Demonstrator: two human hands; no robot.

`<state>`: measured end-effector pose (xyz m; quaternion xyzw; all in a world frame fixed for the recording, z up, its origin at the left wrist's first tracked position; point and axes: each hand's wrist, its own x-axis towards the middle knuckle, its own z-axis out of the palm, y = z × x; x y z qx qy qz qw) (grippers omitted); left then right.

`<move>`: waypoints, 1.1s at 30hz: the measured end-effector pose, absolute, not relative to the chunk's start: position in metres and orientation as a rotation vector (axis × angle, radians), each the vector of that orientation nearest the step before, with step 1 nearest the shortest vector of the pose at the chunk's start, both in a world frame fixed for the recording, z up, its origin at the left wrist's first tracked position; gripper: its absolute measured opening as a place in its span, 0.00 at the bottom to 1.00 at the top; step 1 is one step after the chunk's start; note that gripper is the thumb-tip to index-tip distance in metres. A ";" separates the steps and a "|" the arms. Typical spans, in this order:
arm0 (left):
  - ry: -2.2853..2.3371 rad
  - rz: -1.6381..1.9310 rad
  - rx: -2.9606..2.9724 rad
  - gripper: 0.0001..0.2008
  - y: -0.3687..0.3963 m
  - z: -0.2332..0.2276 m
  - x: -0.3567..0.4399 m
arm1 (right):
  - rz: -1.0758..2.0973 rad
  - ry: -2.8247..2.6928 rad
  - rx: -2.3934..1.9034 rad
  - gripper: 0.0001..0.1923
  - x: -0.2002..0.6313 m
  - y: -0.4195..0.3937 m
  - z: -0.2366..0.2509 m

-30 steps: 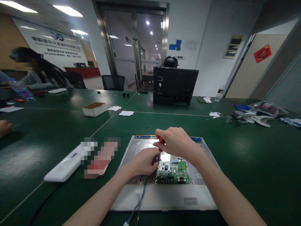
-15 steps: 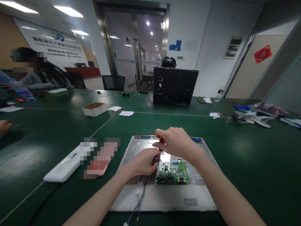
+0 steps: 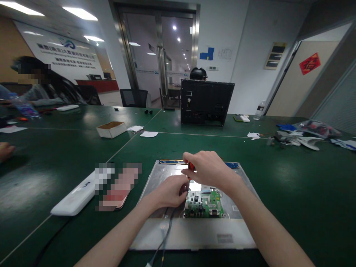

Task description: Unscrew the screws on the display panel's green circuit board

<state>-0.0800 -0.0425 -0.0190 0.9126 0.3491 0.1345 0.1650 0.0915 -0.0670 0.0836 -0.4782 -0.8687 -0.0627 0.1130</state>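
Note:
A grey metal panel (image 3: 191, 231) lies flat on the green table in front of me, with a small green circuit board (image 3: 204, 204) on its middle. My right hand (image 3: 210, 168) is closed around the red handle of a screwdriver (image 3: 191, 167) held upright over the board's left edge. My left hand (image 3: 169, 191) pinches the lower end of the tool beside the board; the tip is hidden by the fingers. A grey cable (image 3: 165, 235) runs from under my left hand off the panel's near edge.
A white oblong device (image 3: 73, 198) and a blurred pink item lie left of the panel. Farther off stand a small cardboard box (image 3: 111, 129) and a black monitor shell (image 3: 207, 102). Parts and bags clutter the right (image 3: 306, 135). Another person sits at far left.
Almost nothing differs; my right hand has shifted very slightly on the screwdriver handle, and both hands stay over the board.

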 end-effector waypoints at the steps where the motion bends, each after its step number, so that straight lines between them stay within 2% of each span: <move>1: 0.998 0.385 2.604 0.01 -0.042 -0.019 -0.080 | -0.196 -2.549 -1.409 0.10 0.092 -0.066 0.083; 6: 0.960 0.404 2.612 0.01 -0.042 -0.020 -0.080 | -0.198 -2.559 -1.416 0.07 0.091 -0.065 0.082; 11: 0.947 0.417 2.618 0.02 -0.042 -0.019 -0.080 | -0.119 -2.564 -1.384 0.10 0.091 -0.068 0.084; 15: 0.970 0.395 2.617 0.02 -0.043 -0.017 -0.080 | -0.148 -2.564 -1.387 0.08 0.092 -0.068 0.085; 19: 0.987 0.388 2.622 0.02 -0.043 -0.017 -0.080 | -0.178 -2.554 -1.413 0.12 0.093 -0.065 0.083; 24: 0.943 0.370 2.610 0.01 -0.043 -0.015 -0.080 | -0.170 -2.565 -1.411 0.08 0.093 -0.066 0.083; 33: 0.978 0.386 2.612 0.02 -0.042 -0.018 -0.080 | -0.156 -2.570 -1.410 0.12 0.093 -0.067 0.084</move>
